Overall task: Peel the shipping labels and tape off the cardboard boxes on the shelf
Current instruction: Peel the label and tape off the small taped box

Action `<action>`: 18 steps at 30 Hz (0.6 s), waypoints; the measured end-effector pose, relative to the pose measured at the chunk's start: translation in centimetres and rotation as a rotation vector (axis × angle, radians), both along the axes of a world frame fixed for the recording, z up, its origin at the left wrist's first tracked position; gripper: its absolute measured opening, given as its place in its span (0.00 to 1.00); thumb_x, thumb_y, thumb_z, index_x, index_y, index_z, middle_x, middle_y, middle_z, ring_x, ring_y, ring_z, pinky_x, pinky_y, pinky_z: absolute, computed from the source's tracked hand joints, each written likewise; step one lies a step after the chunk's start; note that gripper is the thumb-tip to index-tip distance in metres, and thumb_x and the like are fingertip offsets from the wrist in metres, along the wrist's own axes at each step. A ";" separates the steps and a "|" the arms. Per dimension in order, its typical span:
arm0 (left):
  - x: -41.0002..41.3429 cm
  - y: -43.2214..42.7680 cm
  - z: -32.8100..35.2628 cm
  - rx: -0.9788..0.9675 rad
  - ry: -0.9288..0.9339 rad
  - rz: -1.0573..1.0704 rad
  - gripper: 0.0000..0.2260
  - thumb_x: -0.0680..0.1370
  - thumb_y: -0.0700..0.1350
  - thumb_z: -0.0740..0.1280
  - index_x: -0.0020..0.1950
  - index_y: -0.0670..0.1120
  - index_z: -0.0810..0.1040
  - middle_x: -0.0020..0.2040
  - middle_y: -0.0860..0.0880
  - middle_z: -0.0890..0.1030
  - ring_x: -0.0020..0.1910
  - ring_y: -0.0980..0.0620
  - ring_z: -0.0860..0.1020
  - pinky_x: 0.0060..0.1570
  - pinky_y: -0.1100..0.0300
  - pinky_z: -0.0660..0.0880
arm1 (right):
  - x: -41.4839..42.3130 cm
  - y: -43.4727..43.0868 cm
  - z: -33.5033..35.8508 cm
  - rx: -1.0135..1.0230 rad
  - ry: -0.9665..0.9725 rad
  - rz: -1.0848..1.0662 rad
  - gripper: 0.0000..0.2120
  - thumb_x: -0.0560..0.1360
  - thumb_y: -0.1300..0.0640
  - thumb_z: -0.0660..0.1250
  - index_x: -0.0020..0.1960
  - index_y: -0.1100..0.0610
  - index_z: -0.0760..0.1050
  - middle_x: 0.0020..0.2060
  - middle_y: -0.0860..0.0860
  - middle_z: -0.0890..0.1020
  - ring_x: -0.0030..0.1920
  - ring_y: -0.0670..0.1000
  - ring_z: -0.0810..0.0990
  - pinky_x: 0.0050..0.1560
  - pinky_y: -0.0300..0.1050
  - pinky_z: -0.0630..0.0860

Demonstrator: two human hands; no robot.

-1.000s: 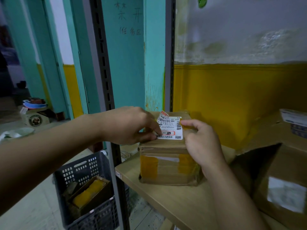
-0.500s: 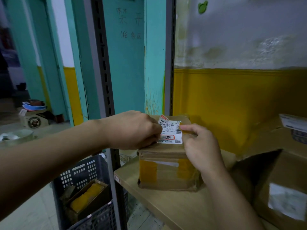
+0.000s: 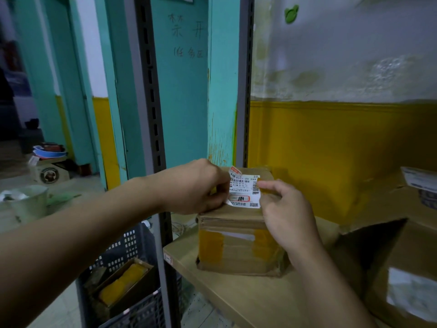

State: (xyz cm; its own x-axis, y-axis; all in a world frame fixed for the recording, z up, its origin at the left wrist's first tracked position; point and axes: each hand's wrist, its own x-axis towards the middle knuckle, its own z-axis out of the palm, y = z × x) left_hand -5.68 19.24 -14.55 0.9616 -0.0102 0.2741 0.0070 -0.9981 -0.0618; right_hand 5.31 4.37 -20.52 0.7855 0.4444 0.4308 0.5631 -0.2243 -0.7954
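Observation:
A small cardboard box (image 3: 238,247) with yellow tape patches stands on the wooden shelf (image 3: 255,301). On its top sits a white shipping label (image 3: 244,190) with barcodes and a red-outlined stamp. My left hand (image 3: 196,185) pinches the label's lower-left corner, which curls up off the cardboard. My right hand (image 3: 287,214) rests on the box's right top edge, its index finger pressed on the label's right side.
A larger cardboard box (image 3: 402,268) with a white label lies at the right, another labelled box (image 3: 421,185) behind it. A grey slotted shelf upright (image 3: 153,162) stands left of the box. Below left, a dark plastic crate (image 3: 127,290) holds a box.
My left fingers have worked under the label's lower-left corner, which now lifts off the box. My right hand stays on the box. The view has shifted slightly.

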 end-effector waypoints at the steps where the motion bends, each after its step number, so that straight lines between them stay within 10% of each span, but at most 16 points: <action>1: 0.1 0.0 -0.1 -0.014 -0.009 0.007 0.07 0.81 0.49 0.64 0.50 0.48 0.78 0.44 0.52 0.79 0.38 0.57 0.75 0.36 0.68 0.70 | -0.1 -0.1 0.0 0.006 0.000 -0.001 0.15 0.77 0.62 0.63 0.61 0.50 0.79 0.69 0.49 0.73 0.69 0.48 0.69 0.56 0.35 0.68; 11: -1.1 -0.1 -0.2 -0.020 -0.014 -0.126 0.12 0.81 0.47 0.65 0.64 0.51 0.79 0.61 0.54 0.80 0.57 0.57 0.78 0.57 0.60 0.75 | -0.3 -0.1 0.1 0.020 0.008 -0.015 0.15 0.77 0.62 0.63 0.60 0.50 0.79 0.69 0.49 0.72 0.69 0.48 0.69 0.63 0.40 0.70; 18: -0.9 -0.6 0.2 0.175 -0.012 -0.202 0.10 0.81 0.49 0.64 0.60 0.51 0.82 0.55 0.53 0.84 0.52 0.54 0.82 0.49 0.53 0.80 | -0.3 -0.1 0.1 0.020 0.013 -0.015 0.15 0.76 0.63 0.63 0.60 0.51 0.79 0.68 0.49 0.72 0.69 0.48 0.69 0.61 0.37 0.69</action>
